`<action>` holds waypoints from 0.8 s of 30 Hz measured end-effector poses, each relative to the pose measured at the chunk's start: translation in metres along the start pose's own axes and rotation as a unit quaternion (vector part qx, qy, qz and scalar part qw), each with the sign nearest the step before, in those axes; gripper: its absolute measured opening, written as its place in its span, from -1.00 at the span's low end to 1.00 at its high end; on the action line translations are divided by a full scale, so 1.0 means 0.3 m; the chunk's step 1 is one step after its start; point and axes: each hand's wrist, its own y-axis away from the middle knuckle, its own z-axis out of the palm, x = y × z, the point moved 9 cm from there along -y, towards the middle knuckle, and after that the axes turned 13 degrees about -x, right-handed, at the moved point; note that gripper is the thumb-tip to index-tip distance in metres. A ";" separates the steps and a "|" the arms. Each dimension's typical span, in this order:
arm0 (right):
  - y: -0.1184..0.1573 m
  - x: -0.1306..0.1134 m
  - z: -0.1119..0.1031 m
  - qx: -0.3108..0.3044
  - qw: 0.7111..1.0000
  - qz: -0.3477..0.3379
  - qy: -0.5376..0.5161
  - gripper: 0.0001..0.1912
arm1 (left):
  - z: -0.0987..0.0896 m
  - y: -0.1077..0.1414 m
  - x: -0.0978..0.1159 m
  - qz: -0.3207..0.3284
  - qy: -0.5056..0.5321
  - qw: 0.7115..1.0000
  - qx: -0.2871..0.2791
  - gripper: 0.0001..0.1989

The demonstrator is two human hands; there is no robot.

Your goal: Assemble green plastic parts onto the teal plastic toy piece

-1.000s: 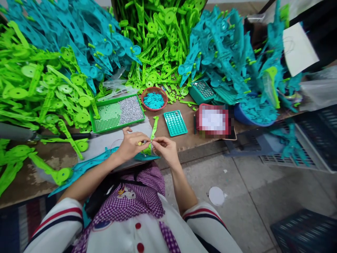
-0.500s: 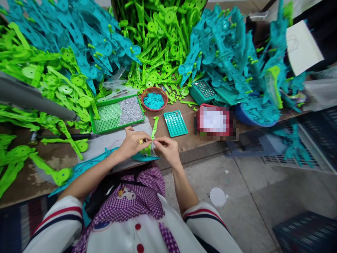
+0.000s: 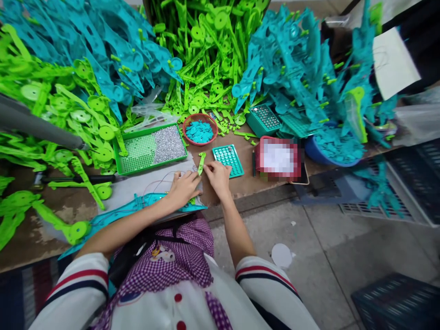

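Note:
A narrow green plastic arm stands up from between my hands, over the table edge. My left hand is bent over its lower part, fingers closed near it; what the fingertips grip is too small to make out. Just right of the green arm is my right hand, its fingers curled together beside the teal tray of small round parts. Under my left wrist lies a long teal part, with thin wires running over it on a grey cloth.
A green tray holds small metal pieces. Behind it stands a red basket of teal pieces. A red container and a blue bowl are at right. Green parts and teal parts pile up behind.
My right hand has moved up and toward the teal tray, away from the left fingertips. My left hand has shifted slightly right, its fingers curling downward. The wires show more.

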 end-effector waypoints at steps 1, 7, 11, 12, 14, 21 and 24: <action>0.000 0.002 0.004 -0.006 1.000 0.002 0.001 -0.74 | 0.009 0.000 0.003 0.002 -0.001 1.000 -0.006 -0.66; -0.005 -0.001 0.016 -0.031 1.000 -0.006 0.002 -0.72 | 0.035 -0.002 -0.004 -0.009 0.004 1.000 0.005 -0.50; -0.006 -0.016 0.018 -0.046 0.999 -0.006 0.017 -0.71 | 0.030 0.001 -0.036 -0.062 0.032 0.998 0.005 -0.42; -0.007 -0.019 0.017 -0.048 0.999 -0.004 0.025 -0.72 | 0.031 0.000 -0.040 -0.066 0.040 0.997 -0.006 -0.43; -0.010 -0.026 0.015 -0.050 0.998 -0.004 0.044 -0.73 | 0.034 -0.005 -0.041 -0.063 0.053 0.996 -0.028 -0.46; -0.019 -0.072 0.015 -0.079 0.987 -0.030 0.134 -0.74 | 0.038 -0.015 -0.043 -0.058 0.051 0.996 -0.041 -0.48; -0.025 -0.110 0.016 -0.100 0.977 -0.043 0.181 -0.72 | 0.040 -0.019 -0.039 -0.054 0.041 0.996 -0.052 -0.50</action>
